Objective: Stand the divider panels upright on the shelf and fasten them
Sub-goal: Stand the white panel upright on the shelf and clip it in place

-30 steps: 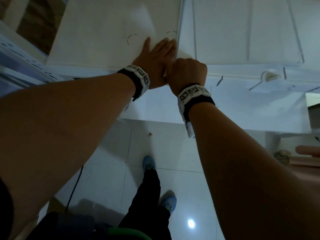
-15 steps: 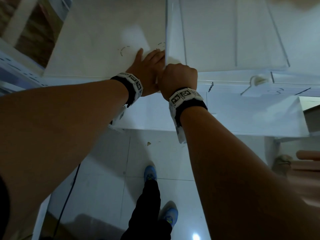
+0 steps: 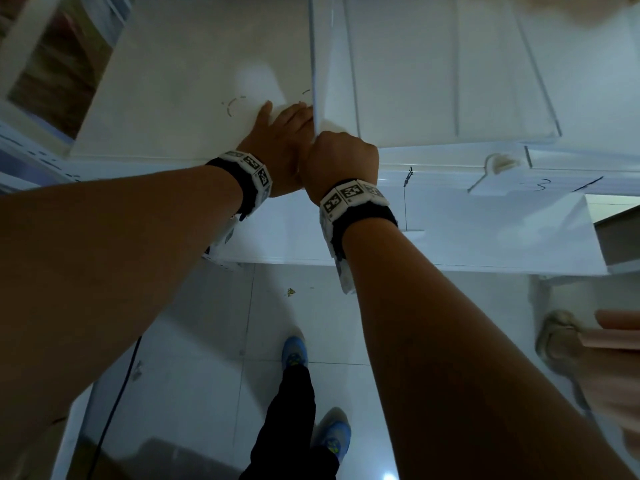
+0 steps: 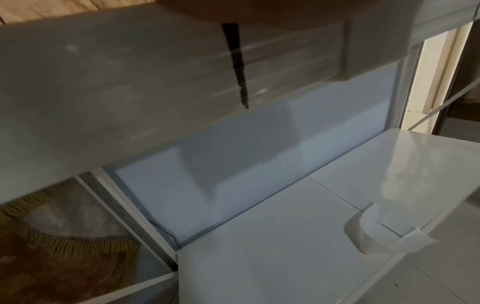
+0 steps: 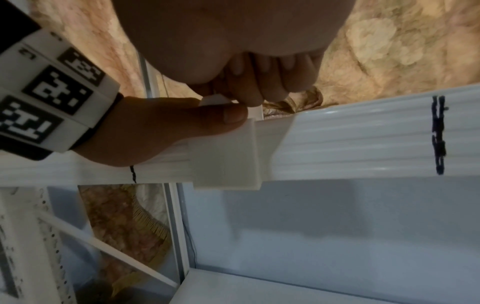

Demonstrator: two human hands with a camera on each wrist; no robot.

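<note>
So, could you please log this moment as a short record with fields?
left hand: left hand lies flat on the shelf, fingers straight, beside the divider panel
right hand: right hand curled at the panel's near end, pinching a small white clip on the shelf's front edge
divider panel: standing upright
fastening: cannot tell if finished

Head view looking steeply down over the shelf (image 3: 194, 81); both wrist views close beneath, sharing its ribbed front edge.
</note>
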